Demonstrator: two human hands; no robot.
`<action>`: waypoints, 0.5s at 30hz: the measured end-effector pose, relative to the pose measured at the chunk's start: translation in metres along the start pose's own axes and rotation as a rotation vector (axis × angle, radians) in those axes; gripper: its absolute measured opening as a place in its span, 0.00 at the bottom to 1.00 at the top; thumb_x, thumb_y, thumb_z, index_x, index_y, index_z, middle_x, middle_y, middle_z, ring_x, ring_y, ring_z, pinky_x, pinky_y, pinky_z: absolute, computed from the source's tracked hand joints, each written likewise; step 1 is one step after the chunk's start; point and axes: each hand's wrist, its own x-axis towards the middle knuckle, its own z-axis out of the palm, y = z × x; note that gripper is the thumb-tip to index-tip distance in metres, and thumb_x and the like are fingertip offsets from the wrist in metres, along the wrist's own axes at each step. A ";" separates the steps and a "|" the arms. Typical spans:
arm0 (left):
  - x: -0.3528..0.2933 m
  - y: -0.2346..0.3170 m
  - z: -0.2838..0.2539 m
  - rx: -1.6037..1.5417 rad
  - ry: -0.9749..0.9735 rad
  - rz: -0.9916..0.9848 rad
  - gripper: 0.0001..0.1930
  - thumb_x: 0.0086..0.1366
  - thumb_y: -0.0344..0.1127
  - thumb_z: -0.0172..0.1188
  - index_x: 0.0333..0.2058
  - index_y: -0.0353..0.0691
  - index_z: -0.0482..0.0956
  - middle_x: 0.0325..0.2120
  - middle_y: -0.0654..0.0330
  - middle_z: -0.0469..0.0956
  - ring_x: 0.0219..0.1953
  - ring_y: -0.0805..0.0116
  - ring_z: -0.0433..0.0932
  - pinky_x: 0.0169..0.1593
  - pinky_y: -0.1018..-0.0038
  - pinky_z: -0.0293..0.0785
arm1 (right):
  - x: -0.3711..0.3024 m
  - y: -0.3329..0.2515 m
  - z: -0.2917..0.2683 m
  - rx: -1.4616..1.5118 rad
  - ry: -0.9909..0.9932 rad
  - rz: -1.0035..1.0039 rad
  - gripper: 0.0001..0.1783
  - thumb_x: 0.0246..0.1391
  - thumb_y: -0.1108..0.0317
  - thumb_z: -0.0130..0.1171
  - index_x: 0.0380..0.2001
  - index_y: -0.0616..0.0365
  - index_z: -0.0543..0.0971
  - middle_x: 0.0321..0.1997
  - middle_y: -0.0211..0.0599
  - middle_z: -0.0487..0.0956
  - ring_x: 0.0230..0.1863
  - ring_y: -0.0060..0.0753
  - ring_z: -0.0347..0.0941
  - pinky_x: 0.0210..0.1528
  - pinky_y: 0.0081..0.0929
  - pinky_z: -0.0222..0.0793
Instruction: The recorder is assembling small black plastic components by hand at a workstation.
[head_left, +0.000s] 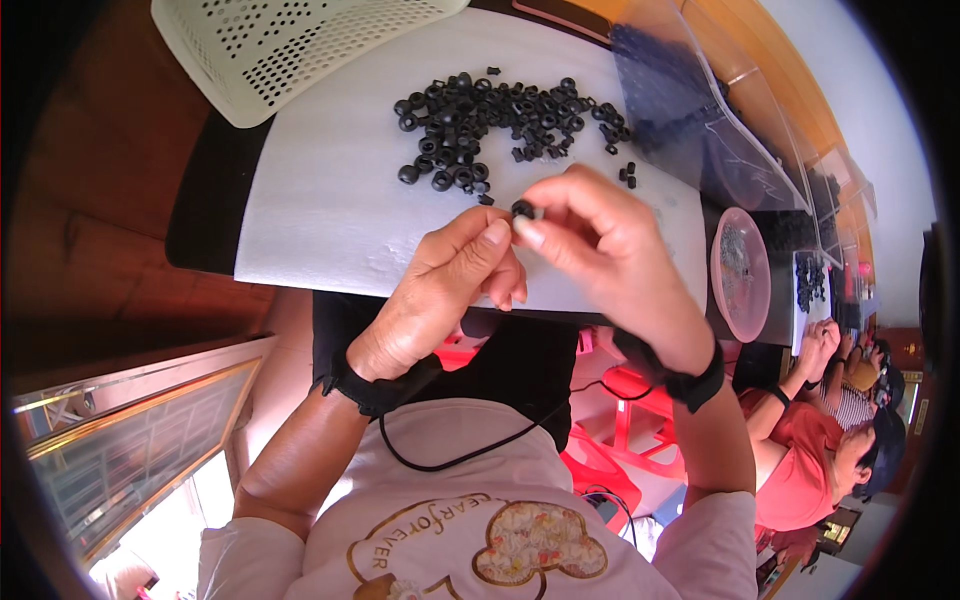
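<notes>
Over the near part of the white table covering, my two hands meet at the fingertips. My right hand pinches a small round black plastic part between thumb and index finger. Close against it, my left hand has thumb and index finger pressed together; whatever lies between them is hidden. Just beyond both hands spreads a loose pile of small black parts, some ring-shaped and some smaller plugs. A few small black pieces lie apart from the pile, beyond my right hand.
A cream perforated basket stands at the far left. Clear plastic bins with black parts line the far right. Beside the white covering, a pink bowl holds small metallic pieces. Other people sit at the right; a red stool stands below.
</notes>
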 end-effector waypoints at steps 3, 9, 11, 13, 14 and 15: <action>-0.001 0.001 0.001 -0.066 -0.009 -0.006 0.20 0.73 0.48 0.41 0.38 0.34 0.69 0.21 0.64 0.66 0.29 0.74 0.70 0.36 0.78 0.69 | -0.014 0.001 0.022 0.140 0.117 -0.119 0.10 0.54 0.75 0.56 0.40 0.62 0.75 0.27 0.39 0.71 0.24 0.33 0.75 0.24 0.28 0.70; -0.003 0.006 -0.001 -0.071 -0.036 -0.065 0.18 0.72 0.48 0.44 0.36 0.35 0.69 0.19 0.64 0.65 0.29 0.73 0.70 0.36 0.77 0.69 | -0.023 0.010 0.015 -0.170 0.165 -0.184 0.11 0.56 0.71 0.56 0.43 0.60 0.76 0.26 0.40 0.72 0.25 0.37 0.74 0.27 0.29 0.69; -0.005 0.008 -0.001 -0.063 -0.009 -0.079 0.17 0.71 0.46 0.47 0.34 0.36 0.70 0.17 0.64 0.64 0.28 0.71 0.70 0.35 0.77 0.68 | -0.019 0.014 -0.008 -0.135 0.199 -0.143 0.09 0.55 0.72 0.57 0.40 0.61 0.76 0.27 0.40 0.73 0.26 0.37 0.71 0.30 0.28 0.67; -0.006 0.005 -0.001 -0.087 0.016 -0.052 0.15 0.70 0.44 0.47 0.33 0.36 0.70 0.16 0.64 0.63 0.28 0.71 0.71 0.34 0.77 0.67 | -0.018 0.033 -0.034 -0.202 0.203 -0.070 0.08 0.54 0.72 0.57 0.38 0.61 0.76 0.28 0.40 0.73 0.26 0.36 0.70 0.30 0.28 0.67; -0.006 0.005 0.000 -0.109 0.034 -0.025 0.14 0.69 0.42 0.48 0.33 0.35 0.71 0.15 0.64 0.63 0.27 0.70 0.71 0.34 0.77 0.67 | -0.020 0.039 -0.046 -0.273 0.215 0.004 0.06 0.54 0.73 0.57 0.36 0.61 0.75 0.28 0.40 0.73 0.26 0.35 0.70 0.30 0.27 0.66; -0.006 0.005 -0.001 -0.111 0.030 -0.027 0.14 0.69 0.42 0.48 0.33 0.35 0.71 0.15 0.64 0.63 0.27 0.70 0.71 0.34 0.77 0.67 | -0.021 0.044 -0.051 -0.276 0.217 0.007 0.06 0.54 0.73 0.57 0.36 0.61 0.75 0.28 0.40 0.73 0.26 0.35 0.70 0.30 0.27 0.66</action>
